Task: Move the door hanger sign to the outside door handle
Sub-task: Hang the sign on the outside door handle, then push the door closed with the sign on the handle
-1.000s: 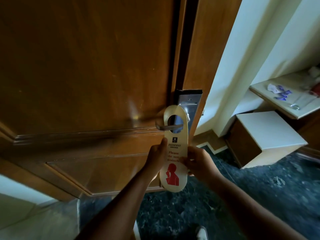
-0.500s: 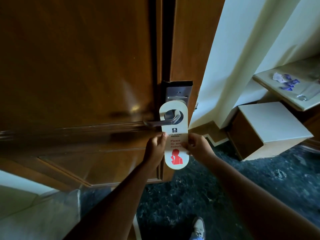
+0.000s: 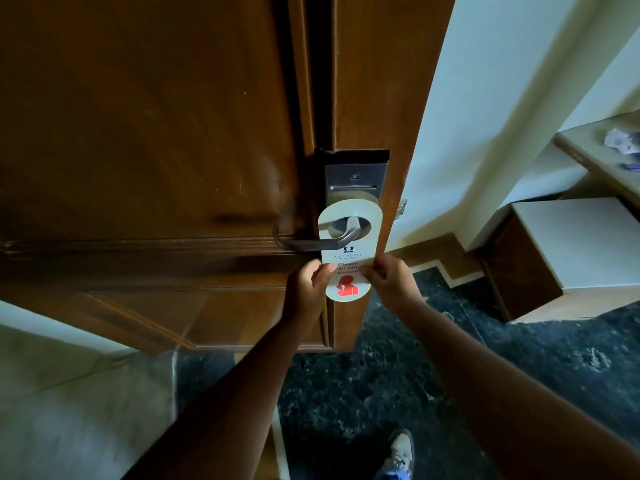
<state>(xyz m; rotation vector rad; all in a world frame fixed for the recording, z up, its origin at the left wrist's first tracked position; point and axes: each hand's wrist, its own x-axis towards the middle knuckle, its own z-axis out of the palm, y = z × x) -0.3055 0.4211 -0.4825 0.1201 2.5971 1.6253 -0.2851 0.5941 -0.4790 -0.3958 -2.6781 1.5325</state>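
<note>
A cream door hanger sign (image 3: 349,258) with red lettering and a red figure has its round hole over the metal lever handle (image 3: 311,241) of the open wooden door (image 3: 374,81). The lever passes through the hole and sticks out to the left. My left hand (image 3: 306,285) pinches the sign's lower left edge. My right hand (image 3: 389,280) pinches its lower right edge. The metal lock plate (image 3: 355,183) with a card slot sits just above the sign.
A second wooden door panel (image 3: 138,133) fills the left. A white wall (image 3: 485,116) stands to the right, with a white-topped brown box (image 3: 568,251) and a counter (image 3: 602,150) holding small items. The floor (image 3: 381,375) is dark marble; my shoe (image 3: 398,452) shows at the bottom.
The sign's hole has slid along the lever from its tip onto its base by the lock plate. Both hands have followed, keeping their pinch, and the view has drawn closer to the door edge.
</note>
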